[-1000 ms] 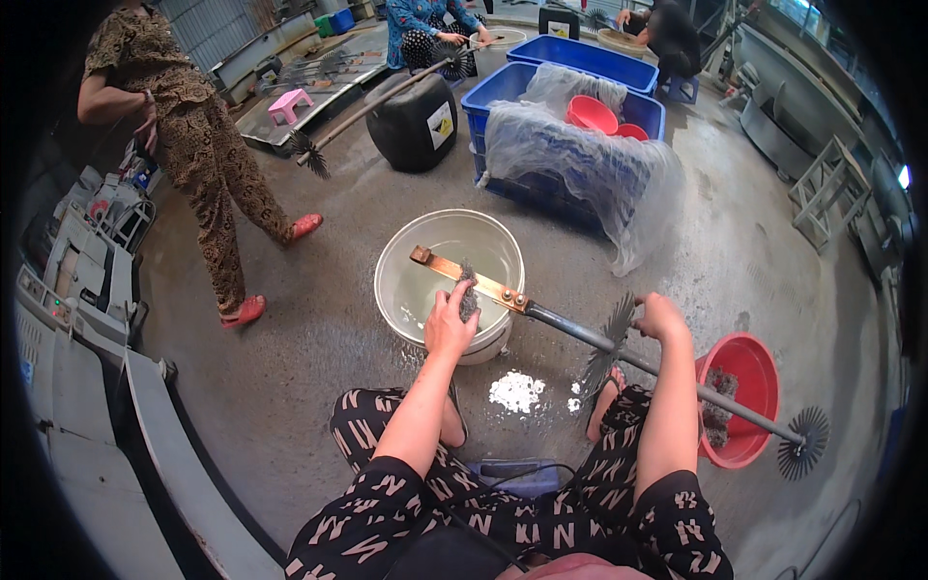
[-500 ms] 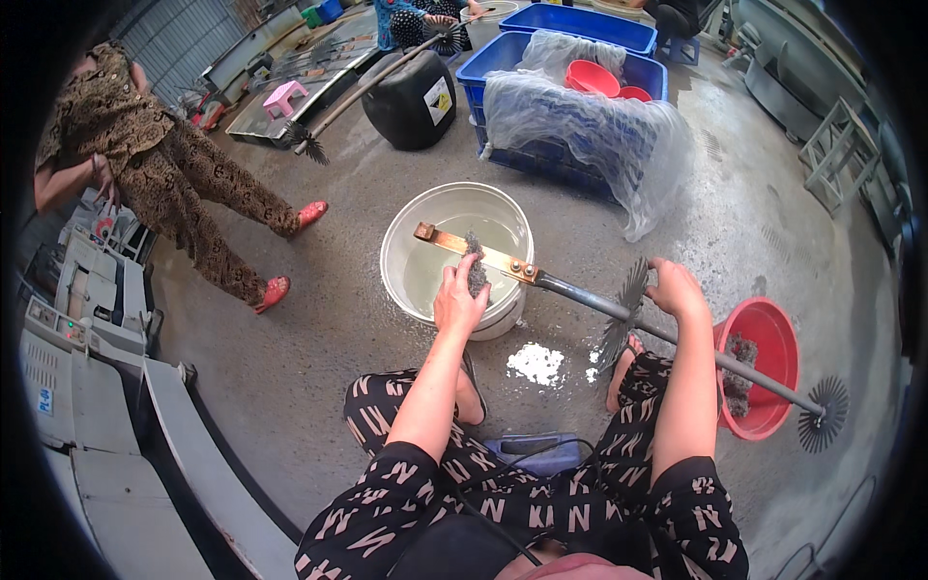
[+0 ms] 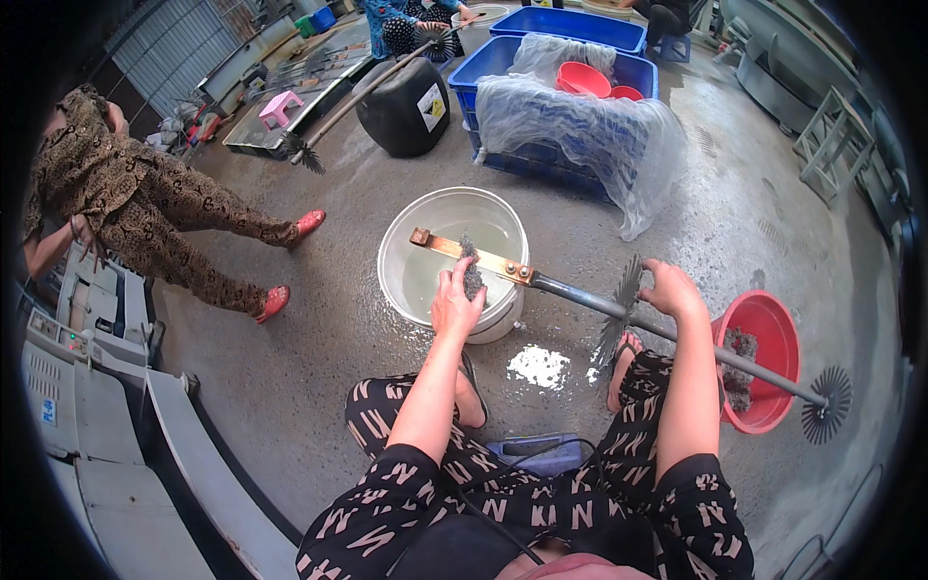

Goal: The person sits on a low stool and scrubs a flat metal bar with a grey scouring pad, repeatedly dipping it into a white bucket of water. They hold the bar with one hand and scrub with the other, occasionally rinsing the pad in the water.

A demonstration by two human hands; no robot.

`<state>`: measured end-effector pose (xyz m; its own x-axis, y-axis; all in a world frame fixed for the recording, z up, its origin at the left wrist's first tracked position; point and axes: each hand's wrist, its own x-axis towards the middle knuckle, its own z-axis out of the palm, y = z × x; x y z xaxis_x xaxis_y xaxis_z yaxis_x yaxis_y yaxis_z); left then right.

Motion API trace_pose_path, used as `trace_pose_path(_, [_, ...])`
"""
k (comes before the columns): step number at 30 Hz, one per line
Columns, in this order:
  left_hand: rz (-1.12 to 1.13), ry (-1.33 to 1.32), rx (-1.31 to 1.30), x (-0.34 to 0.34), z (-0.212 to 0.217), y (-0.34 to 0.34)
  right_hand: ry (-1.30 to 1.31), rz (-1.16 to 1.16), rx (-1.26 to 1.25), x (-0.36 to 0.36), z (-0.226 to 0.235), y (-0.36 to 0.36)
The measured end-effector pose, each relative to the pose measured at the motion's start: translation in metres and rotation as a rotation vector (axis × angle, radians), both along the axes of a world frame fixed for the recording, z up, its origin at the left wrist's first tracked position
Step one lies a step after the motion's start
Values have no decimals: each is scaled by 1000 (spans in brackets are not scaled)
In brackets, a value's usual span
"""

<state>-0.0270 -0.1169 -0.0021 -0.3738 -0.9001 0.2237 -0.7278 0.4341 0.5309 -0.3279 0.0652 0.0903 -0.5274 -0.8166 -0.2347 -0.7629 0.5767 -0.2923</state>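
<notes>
A grey metal rod runs from above the white bucket down toward the right. Its left end carries a flat copper-coloured bar, bolted on and lying above the bucket's opening. My left hand is closed on a grey fibrous clump, which touches the bar. A dark disc of radiating blades is mounted on the rod, seen nearly edge-on. My right hand pinches this disc's upper edge with thumb and fingers. Another bladed disc sits at the rod's right end. Cloudy liquid partly fills the bucket.
Beneath the rod, a red basin holds more grey clumps. Blue crates draped with netting stand ahead, beside a black drum. A person stands at left near grey machinery. Other people sit at the back.
Both hands keep nearly the same grip and place. The whole view has shifted slightly. The standing person at left has moved a little relative to the machinery.
</notes>
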Motion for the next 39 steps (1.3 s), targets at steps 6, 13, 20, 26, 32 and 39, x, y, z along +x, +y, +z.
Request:
trace_pose_path(6, [-6,0,-12,0,2,2,-9,7,1,-1,-1,-1])
trace_pose_path(13, [-1,-2,4,0,3,1,-22,-13,22,2,4,-1])
trace_pose_path(20, [2,-6,0,1,1,1,-24,6,21,1,1,0])
trace_pose_path(26, [-7,3,-9,1,0,1,-35,4,15,-1,-1,2])
trace_pose_path(32, [-5,-7,-37,2,-2,0,-45,9,32,2,3,2])
trace_pose_path(39, [-11,-13,-4,1,-1,0,-53,9,18,1,3,3])
